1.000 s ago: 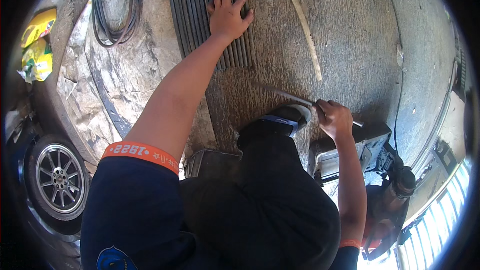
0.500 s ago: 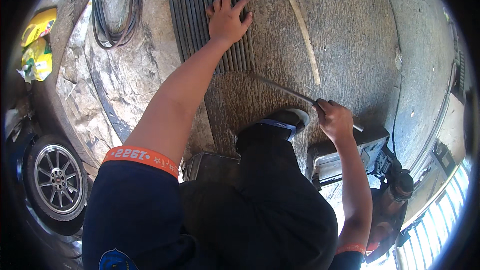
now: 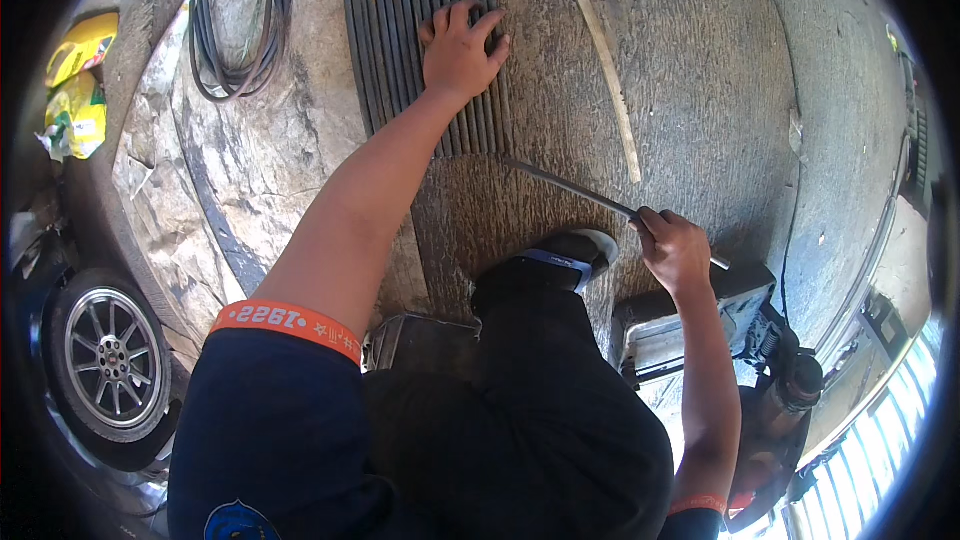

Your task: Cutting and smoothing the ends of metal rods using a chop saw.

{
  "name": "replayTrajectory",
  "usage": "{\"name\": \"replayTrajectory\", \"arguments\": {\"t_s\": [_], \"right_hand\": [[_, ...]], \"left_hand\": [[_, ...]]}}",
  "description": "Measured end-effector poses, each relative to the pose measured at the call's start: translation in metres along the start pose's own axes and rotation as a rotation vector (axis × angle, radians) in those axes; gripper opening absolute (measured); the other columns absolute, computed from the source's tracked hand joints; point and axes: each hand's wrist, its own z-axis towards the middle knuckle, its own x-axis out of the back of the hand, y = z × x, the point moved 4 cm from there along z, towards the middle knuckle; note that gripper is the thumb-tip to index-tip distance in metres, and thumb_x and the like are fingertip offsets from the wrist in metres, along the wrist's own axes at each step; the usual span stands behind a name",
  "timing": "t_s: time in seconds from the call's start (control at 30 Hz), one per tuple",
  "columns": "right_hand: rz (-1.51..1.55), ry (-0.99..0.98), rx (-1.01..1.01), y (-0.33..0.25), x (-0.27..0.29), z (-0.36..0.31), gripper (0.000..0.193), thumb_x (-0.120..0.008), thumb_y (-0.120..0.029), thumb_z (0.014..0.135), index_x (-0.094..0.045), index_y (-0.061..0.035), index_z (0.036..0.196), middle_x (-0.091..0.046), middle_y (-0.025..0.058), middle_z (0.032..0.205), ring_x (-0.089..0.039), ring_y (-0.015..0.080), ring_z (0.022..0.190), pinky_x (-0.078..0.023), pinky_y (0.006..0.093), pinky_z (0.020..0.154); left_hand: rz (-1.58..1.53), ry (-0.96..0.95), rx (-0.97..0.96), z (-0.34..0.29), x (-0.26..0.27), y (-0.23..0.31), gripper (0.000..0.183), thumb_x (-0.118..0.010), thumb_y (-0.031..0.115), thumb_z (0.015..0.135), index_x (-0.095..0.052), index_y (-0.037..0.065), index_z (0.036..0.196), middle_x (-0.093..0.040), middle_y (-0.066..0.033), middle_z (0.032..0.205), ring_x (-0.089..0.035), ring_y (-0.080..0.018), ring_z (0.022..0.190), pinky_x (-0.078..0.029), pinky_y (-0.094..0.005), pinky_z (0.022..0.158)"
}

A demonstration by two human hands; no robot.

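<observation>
Dark metal rods lie side by side on the floor, packed into a flat row. My left hand rests on the right part of that row, fingers spread, palm down. A single longer-looking metal rod slants from the row's near right corner toward my right side. My right hand grips it close to its near end, which sticks out past the hand. The rod's far tip is at or beside the row's corner; whether it touches cannot be made out.
A thin wooden strip lies right of the rods. Coiled cable sits to the left, with yellow bags beyond. My sandalled foot is between the hands. Nearby are a dark metal-framed machine and a car wheel.
The whole view has shifted slightly, so the scene sits a little lower. Both hands keep the same places on the rods.
</observation>
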Motion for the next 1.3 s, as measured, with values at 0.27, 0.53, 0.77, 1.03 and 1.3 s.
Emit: {"name": "replayTrajectory", "arguments": {"t_s": [0.27,0.53,0.77,1.03,1.3], "right_hand": [[0.230,0.136,-0.204,-0.007,-0.018,-0.011,0.012,-0.066,-0.023,0.085,-0.067,-0.0132,0.092,-0.063,0.0131,0.071,-0.063,0.0349,0.063,-0.048,0.0443,0.056],[0.672,0.156,-0.512,-0.050,-0.061,-0.012,0.023,-0.066,-0.023,0.086,-0.067,-0.0033,0.099,-0.065,0.0229,0.077,-0.066,0.0391,0.076,-0.050,0.0433,0.064],[0.879,0.243,-0.619,-0.053,-0.067,-0.013,0.027,-0.066,-0.022,0.087,-0.068,0.0021,0.099,-0.065,0.0131,0.071,-0.061,0.0184,0.065,-0.046,0.0327,0.061],[0.913,0.244,-0.686,-0.038,-0.082,-0.030,0.030,-0.066,-0.025,0.086,-0.068,0.0001,0.101,-0.066,0.0212,0.080,-0.067,0.0323,0.078,-0.049,0.0391,0.071],[0.935,0.228,-0.621,-0.056,-0.088,-0.031,0.029,-0.066,-0.022,0.087,-0.067,0.0027,0.101,-0.065,0.0176,0.072,-0.062,0.0256,0.065,-0.047,0.0360,0.064]], "left_hand": [[0.021,-0.165,0.067,0.009,0.012,0.008,0.046,-0.056,0.048,0.091,-0.057,0.016,0.123,-0.045,-0.0110,0.127,-0.039,-0.0303,0.119,-0.029,-0.0508,0.101],[0.164,-0.642,0.192,0.029,0.021,0.027,0.047,-0.059,0.045,0.090,-0.062,-0.001,0.102,-0.064,-0.0147,0.089,-0.063,-0.0314,0.081,-0.045,-0.0556,0.083],[0.066,-0.524,0.271,0.037,0.029,0.031,0.046,-0.064,0.044,0.087,-0.064,-0.002,0.097,-0.066,-0.0169,0.090,-0.065,-0.0318,0.081,-0.054,-0.0449,0.069],[-0.319,-0.478,0.347,0.034,0.052,-0.025,0.048,-0.066,0.044,0.086,-0.067,0.000,0.066,-0.058,-0.0153,0.060,-0.059,-0.0238,0.057,-0.046,-0.0406,0.056],[-0.814,-0.496,0.570,-0.001,0.087,-0.089,0.029,-0.065,0.022,0.086,-0.069,-0.006,0.082,-0.064,-0.0140,0.068,-0.063,-0.0215,0.058,-0.050,-0.0370,0.055]]}}
